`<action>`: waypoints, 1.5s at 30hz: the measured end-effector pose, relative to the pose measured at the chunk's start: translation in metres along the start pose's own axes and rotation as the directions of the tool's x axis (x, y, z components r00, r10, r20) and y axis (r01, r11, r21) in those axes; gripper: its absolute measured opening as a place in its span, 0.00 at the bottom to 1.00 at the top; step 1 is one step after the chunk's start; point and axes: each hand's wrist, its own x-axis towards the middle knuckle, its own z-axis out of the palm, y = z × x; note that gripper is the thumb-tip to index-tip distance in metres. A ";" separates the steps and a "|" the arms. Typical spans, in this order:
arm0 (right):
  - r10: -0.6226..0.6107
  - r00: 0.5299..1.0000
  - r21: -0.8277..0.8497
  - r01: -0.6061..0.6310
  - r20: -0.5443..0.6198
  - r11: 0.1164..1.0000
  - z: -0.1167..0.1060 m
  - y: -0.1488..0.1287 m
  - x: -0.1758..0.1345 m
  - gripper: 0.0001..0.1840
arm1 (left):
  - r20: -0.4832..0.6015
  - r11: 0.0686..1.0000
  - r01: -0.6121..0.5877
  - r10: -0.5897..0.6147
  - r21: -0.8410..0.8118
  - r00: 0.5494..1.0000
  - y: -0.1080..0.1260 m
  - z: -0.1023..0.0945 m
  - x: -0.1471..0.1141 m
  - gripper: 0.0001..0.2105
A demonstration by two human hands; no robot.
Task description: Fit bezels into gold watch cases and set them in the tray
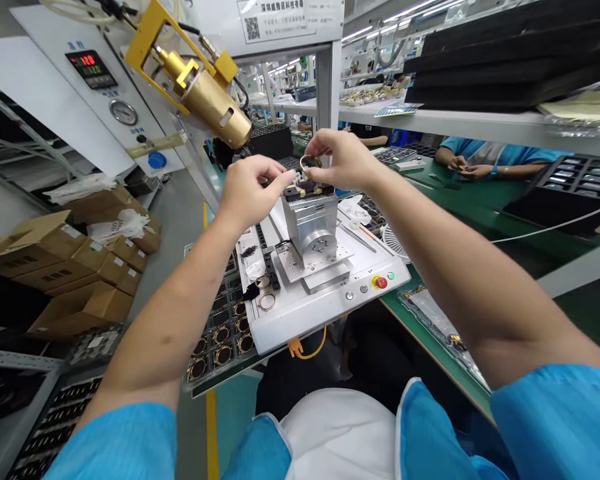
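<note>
A white machine base [300,323] stands on the green counter [460,200], loose rings [267,309] near its front-left corner. Above its metal fixture [310,230], the right hand [343,159] pinches a ring [303,162]; whether the left hand [253,190] grasps anything, I cannot tell. Cartons [87,263] crowd the floor [180,213] leftward.

Loads of open air in front of the metal block [314,230] tbh, but that gold cylinder [219,110] crowds the space up above the left hand [250,190].
</note>
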 end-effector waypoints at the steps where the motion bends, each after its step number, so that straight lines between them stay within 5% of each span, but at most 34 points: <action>1: 0.038 0.995 0.018 -0.036 -0.089 0.999 -0.002 -0.001 -0.007 0.17 | 0.048 0.999 0.026 -0.028 0.044 0.998 0.000 0.011 0.015 0.12; 4: 0.199 0.950 0.078 -0.186 -0.241 0.979 -0.012 -0.010 -0.044 0.17 | 0.242 0.978 0.091 -0.136 0.189 0.961 0.000 0.036 0.046 0.17; 7: 0.358 0.900 0.174 -0.322 -0.249 0.931 -0.027 -0.024 -0.107 0.18 | 0.352 0.973 0.083 -0.157 0.216 0.923 0.000 0.038 0.052 0.21; 10: 0.514 0.840 0.342 -0.438 -0.174 0.831 -0.035 -0.029 -0.182 0.24 | 0.370 0.992 0.031 -0.076 0.125 0.926 -0.003 0.030 0.044 0.14; 13: 0.689 0.718 0.456 -0.582 -0.099 0.673 -0.027 -0.020 -0.247 0.30 | 0.348 1.000 0.004 -0.013 0.028 0.937 -0.009 0.028 0.036 0.13; 18: 0.822 0.567 0.463 -0.741 0.042 0.487 -0.004 -0.001 -0.309 0.32 | 0.261 1.000 0.005 -0.006 0.004 0.965 -0.009 0.045 0.019 0.15; 26: 0.825 0.546 0.216 -0.831 0.144 0.513 0.027 0.025 -0.345 0.46 | 0.365 0.999 -0.023 0.039 -0.048 0.930 -0.013 0.037 -0.003 0.33; 29: 0.793 0.572 0.056 -0.817 0.211 0.574 0.039 0.034 -0.350 0.47 | 0.282 0.992 -0.044 0.076 -0.116 0.956 -0.007 0.024 -0.020 0.32; 33: 0.762 0.614 -0.058 -0.770 0.208 0.636 0.052 0.036 -0.356 0.48 | -0.043 0.951 -0.085 0.075 -0.296 0.996 0.008 0.022 -0.100 0.23; 36: 0.761 0.624 -0.121 -0.754 0.178 0.646 0.058 0.034 -0.357 0.49 | 0.097 0.861 0.143 -0.109 -0.487 0.989 0.015 0.041 -0.188 0.17; 38: 0.767 0.623 -0.146 -0.753 0.156 0.641 0.058 0.035 -0.354 0.49 | 0.213 0.750 0.390 -0.328 -0.534 0.920 0.019 0.061 -0.241 0.18; 40: 0.775 0.616 -0.151 -0.760 0.144 0.632 0.056 0.037 -0.350 0.48 | 0.344 0.561 0.597 -0.497 -0.573 0.797 0.027 0.080 -0.281 0.20; 43: 0.783 0.597 -0.102 -0.780 0.173 0.617 0.051 0.038 -0.347 0.49 | 0.543 0.279 0.769 -0.572 -0.576 0.614 0.042 0.100 -0.309 0.21; 45: 0.777 0.594 0.027 -0.798 0.207 0.602 0.051 0.030 -0.350 0.50 | 0.634 0.140 0.816 -0.561 -0.561 0.533 0.051 0.107 -0.311 0.18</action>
